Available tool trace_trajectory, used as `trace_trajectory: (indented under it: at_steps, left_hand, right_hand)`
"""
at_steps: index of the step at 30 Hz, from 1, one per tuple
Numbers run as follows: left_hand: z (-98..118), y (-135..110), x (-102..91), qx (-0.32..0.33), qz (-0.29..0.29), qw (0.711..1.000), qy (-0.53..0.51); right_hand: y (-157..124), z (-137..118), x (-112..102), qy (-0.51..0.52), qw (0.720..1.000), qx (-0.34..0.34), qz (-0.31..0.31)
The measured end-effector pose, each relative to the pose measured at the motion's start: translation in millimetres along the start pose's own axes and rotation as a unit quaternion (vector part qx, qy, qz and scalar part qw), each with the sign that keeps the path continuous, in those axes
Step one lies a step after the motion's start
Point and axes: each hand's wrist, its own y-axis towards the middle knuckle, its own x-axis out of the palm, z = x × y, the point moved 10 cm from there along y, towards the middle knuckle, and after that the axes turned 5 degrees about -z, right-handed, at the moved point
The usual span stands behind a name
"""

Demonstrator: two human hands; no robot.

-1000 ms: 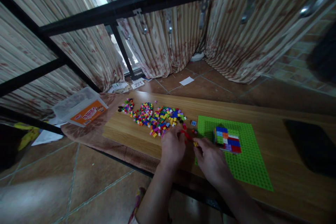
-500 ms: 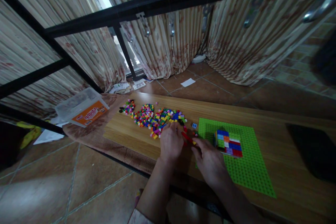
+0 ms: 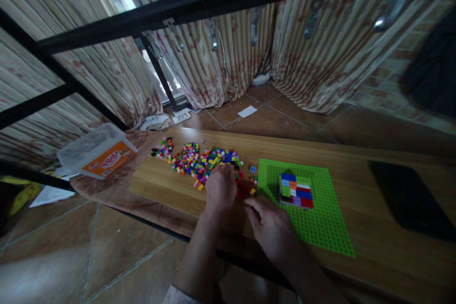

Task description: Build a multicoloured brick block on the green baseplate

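Note:
My left hand (image 3: 221,189) rests knuckles up at the near edge of a pile of small coloured bricks (image 3: 198,159), fingers curled into the pile; what they hold is hidden. My right hand (image 3: 269,225) lies just right of it with fingers closed near a red brick (image 3: 243,187) and a yellow one beside the green baseplate (image 3: 313,228). A small block built of blue, red, white and green bricks (image 3: 295,191) stands on the baseplate.
The wooden table (image 3: 356,152) runs to the right, with a dark flat object (image 3: 409,199) at its right end. A clear plastic box with an orange label (image 3: 96,152) sits on a cloth at the left. Black metal bars cross above. Curtains hang behind over tiled floor.
My left hand has moved forward into the edge of the brick pile. My right hand has stayed by the baseplate's near left corner. The camera has shifted slightly.

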Motion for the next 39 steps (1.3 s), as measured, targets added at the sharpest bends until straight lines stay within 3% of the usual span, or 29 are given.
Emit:
trace_trajectory:
  at_steps: [7,16,26,29,33,36,39]
  left_hand:
    - [28,1,16.8,0.048,-0.031,0.996,0.063]
    - [30,0,24.0,0.029,-0.038,0.994,0.103]
    - [12,-9,10.7,0.006,0.004,0.993,-0.114]
    - [13,-15,14.7,0.004,-0.023,0.975,-0.222]
    - [25,-25,28.0,0.016,-0.122,0.926,-0.358]
    - [33,-32,34.1,0.021,-0.188,0.887,-0.422]
    - [33,-35,33.8,0.009,-0.212,0.86,-0.464]
  right_hand:
    - [-5,2,-1,0.037,0.999,0.012,-0.035]
    - [-5,10,-6,0.04,0.998,0.024,-0.034]
    - [-4,19,-11,0.043,0.998,0.034,-0.015]
    - [-3,22,-15,0.04,0.998,0.045,0.002]
    - [-1,27,-23,0.038,0.996,0.072,0.035]
    - [0,28,-24,0.049,0.995,0.08,0.044]
    - [2,29,-20,0.07,0.993,0.084,0.036]
